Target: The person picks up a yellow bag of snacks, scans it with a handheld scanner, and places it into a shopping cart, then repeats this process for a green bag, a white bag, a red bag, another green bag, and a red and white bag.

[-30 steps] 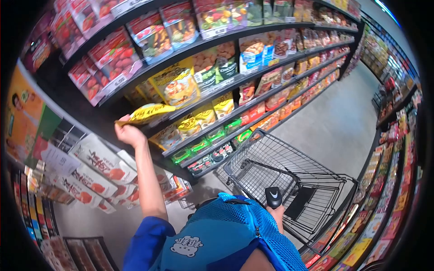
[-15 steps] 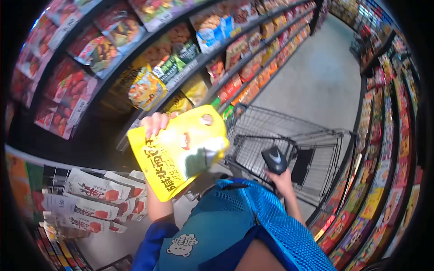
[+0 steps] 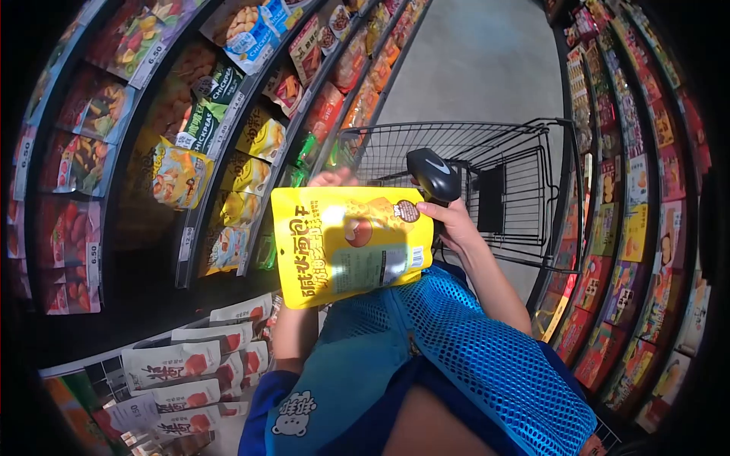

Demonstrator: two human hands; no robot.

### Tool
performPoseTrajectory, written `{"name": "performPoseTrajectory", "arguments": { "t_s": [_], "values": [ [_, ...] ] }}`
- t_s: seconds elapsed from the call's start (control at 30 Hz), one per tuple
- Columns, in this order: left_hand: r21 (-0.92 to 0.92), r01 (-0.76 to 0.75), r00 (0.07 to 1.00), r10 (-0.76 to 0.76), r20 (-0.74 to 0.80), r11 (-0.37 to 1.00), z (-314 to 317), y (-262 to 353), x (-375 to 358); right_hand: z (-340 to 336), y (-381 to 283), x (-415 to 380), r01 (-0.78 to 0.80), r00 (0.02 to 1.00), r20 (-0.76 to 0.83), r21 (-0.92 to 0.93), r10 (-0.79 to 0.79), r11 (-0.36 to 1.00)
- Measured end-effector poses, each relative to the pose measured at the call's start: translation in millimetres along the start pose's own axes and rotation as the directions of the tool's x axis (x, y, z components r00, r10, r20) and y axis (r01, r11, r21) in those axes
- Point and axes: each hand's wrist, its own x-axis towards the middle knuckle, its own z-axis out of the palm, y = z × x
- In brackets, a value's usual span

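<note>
My left hand (image 3: 331,177) is behind the upper edge of a yellow snack pouch (image 3: 312,254), closed on it, with most of the fingers hidden. The pouch lies broad side up in front of my chest, its printed face and a small barcode toward me. My right hand (image 3: 456,226) is wrapped round the grip of a black handheld barcode scanner (image 3: 433,175) with a grey mark on its head. That hand is right at the pouch's right corner, where thumb and pouch overlap in this view.
A wire shopping cart (image 3: 525,144) stands just ahead in the aisle. Shelves of bagged snacks (image 3: 201,125) with price tags line the left, packed shelves (image 3: 608,228) the right. White pouches (image 3: 171,361) hang on a rack at lower left.
The pouch has swung right and down, turning more level in front of my chest. The scanner has come up and left, close beside it. My view has shifted too.
</note>
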Motion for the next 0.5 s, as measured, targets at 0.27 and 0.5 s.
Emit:
{"name": "performPoseTrajectory", "arguments": {
  "t_s": [0.27, 0.5],
  "values": [
    [0.411, 0.373, 0.891, -0.197, -0.409, 0.832, 51, -25, -41, -18, 10, -6, 0.038, 0.984, -0.173, -0.088, -0.053, 0.995],
    [-0.252, 0.127, 0.985, -0.153, -0.085, 0.959, 33, -12, -42, 0, 3, 9, 0.193, 0.942, -0.281, 0.013, -0.181, 0.981]
  ]
}}
